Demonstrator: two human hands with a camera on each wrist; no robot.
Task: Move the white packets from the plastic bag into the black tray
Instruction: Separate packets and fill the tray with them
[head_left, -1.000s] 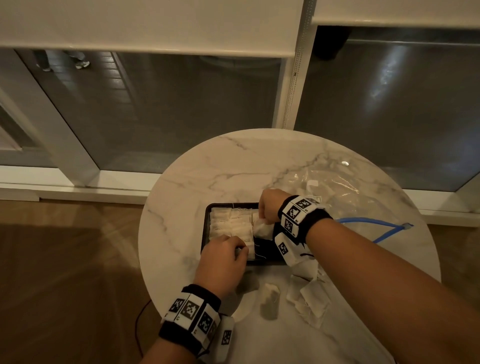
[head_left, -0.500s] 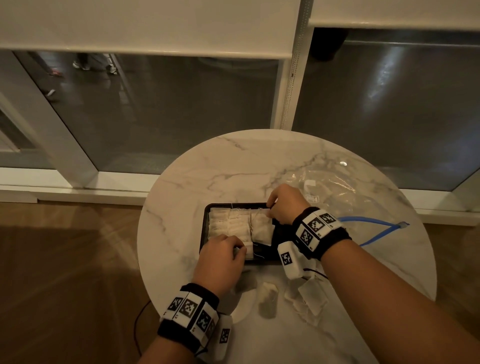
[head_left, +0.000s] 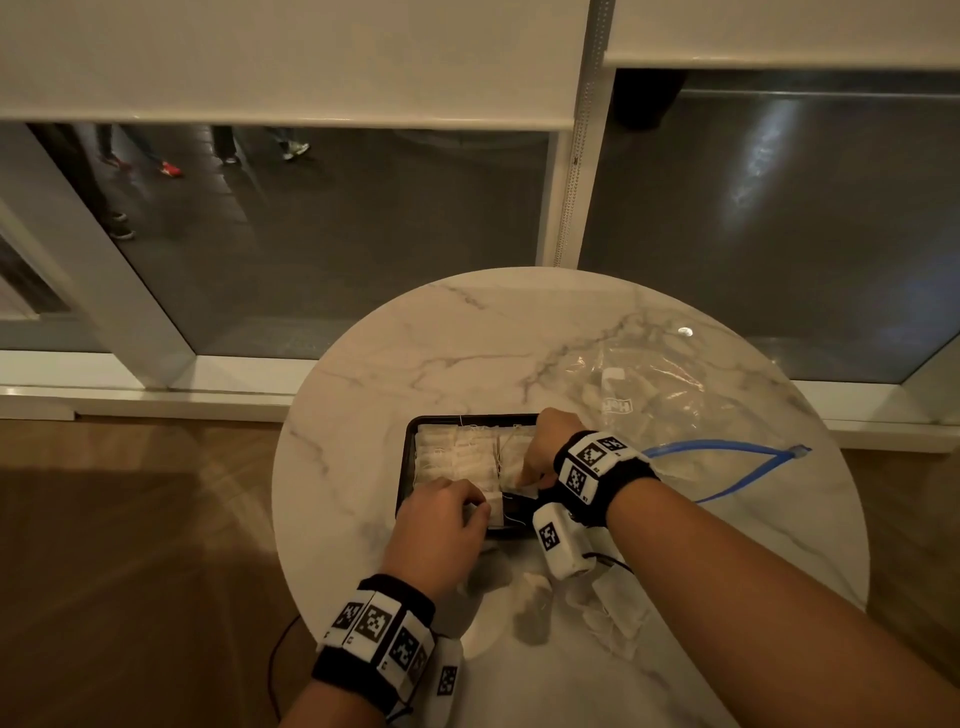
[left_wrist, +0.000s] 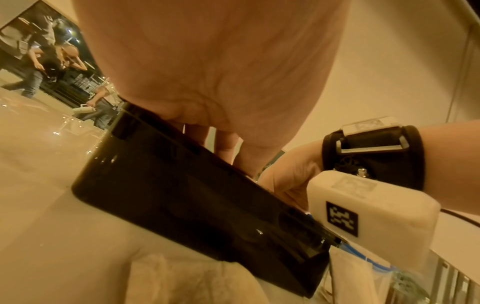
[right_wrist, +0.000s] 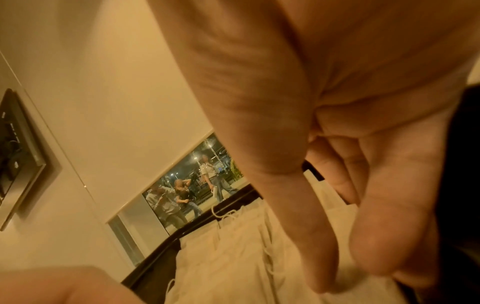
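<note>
The black tray (head_left: 405, 467) sits mid-table, with rows of white packets (head_left: 457, 457) filling its left and middle. My left hand (head_left: 467, 512) is at the near rim, fingers hooked over the tray's wall (left_wrist: 194, 195) into the tray. My right hand (head_left: 535, 462) is over the right part of the tray. In the right wrist view its thumb and a fingertip (right_wrist: 384, 257) point down and press on the packets (right_wrist: 233, 257), nothing pinched between them. The clear plastic bag (head_left: 654, 395) lies flat to the right, behind that hand.
Loose white packets (head_left: 530, 597) lie on the marble table (head_left: 363, 415) near its front edge, more (head_left: 618, 618) under my right forearm. The bag's blue zip strip (head_left: 727, 452) sticks out right. Windows stand just past the table's far edge.
My right hand laid a packet in the right part of the tray, then came back from the far right corner to press on it. My left hand stayed at the near rim.
</note>
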